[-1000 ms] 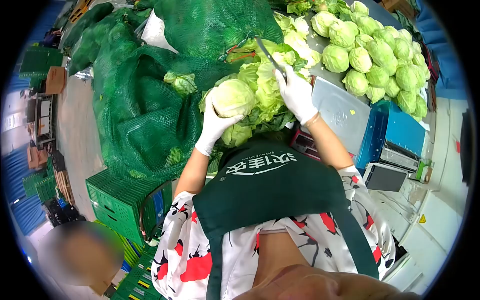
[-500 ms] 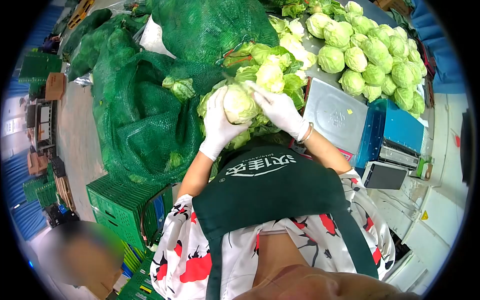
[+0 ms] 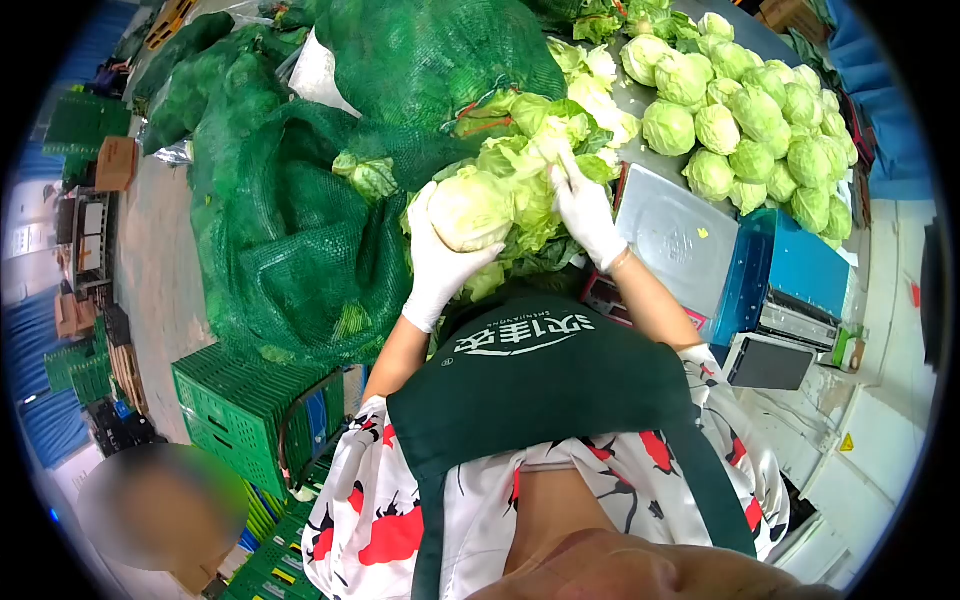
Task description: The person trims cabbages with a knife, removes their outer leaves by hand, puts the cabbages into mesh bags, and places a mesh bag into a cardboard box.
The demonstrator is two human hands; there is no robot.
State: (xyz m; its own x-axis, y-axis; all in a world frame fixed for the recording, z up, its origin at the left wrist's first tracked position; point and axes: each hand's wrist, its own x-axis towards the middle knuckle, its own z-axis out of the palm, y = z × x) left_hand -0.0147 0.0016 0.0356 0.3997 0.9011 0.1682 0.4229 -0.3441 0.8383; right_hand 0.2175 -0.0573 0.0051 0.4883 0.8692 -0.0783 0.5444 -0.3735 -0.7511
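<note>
Head view: left hand [image 3: 440, 264] wide around cabbage [image 3: 470, 208] (right hand [image 3: 588, 213] against leaves [image 3: 553, 138])

Showing a grey floor [image 3: 160, 270] along the left, running past stacked green crates [image 3: 240, 430], a cardboard box [image 3: 116, 163] and a metal rack [image 3: 92, 243]. Displaying a blue curtain [image 3: 898, 140] at upper right and more blue fabric [image 3: 60, 420] at far left. Presenting a white wall [image 3: 890, 240] at right, and a yellow triangular sign [image 3: 847, 441] below. Looking brightly lit.
</note>
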